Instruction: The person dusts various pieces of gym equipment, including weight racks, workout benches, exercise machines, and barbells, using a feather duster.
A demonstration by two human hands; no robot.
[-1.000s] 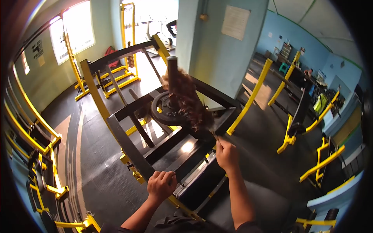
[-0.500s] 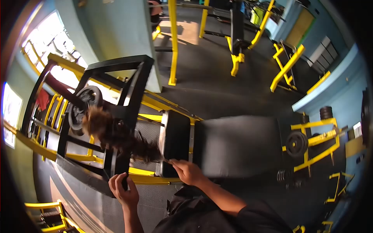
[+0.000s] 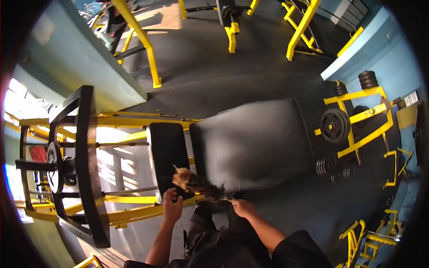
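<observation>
My right hand (image 3: 242,208) is closed around the thin handle of a feather duster (image 3: 204,188), held low in front of my body. Its brown and dark feathers point left and overlap the lower edge of the small black seat pad (image 3: 167,145). Just left of the feathers is my left hand (image 3: 171,207), with nothing in it, thumb and fingers apart. To the right of the seat pad lies the large black back pad (image 3: 257,143) of the same yellow-framed machine.
At the left stands the machine's black sled frame (image 3: 85,165), with a weight plate (image 3: 54,167) on its post. A yellow plate rack (image 3: 357,117) is at the right, dumbbells (image 3: 342,175) on the floor below it. A blue-grey pillar (image 3: 85,58) rises at the upper left.
The duster has come away from the black sled frame, moving right and closer to my body. My left hand has shifted right, away from the frame, and the view has turned.
</observation>
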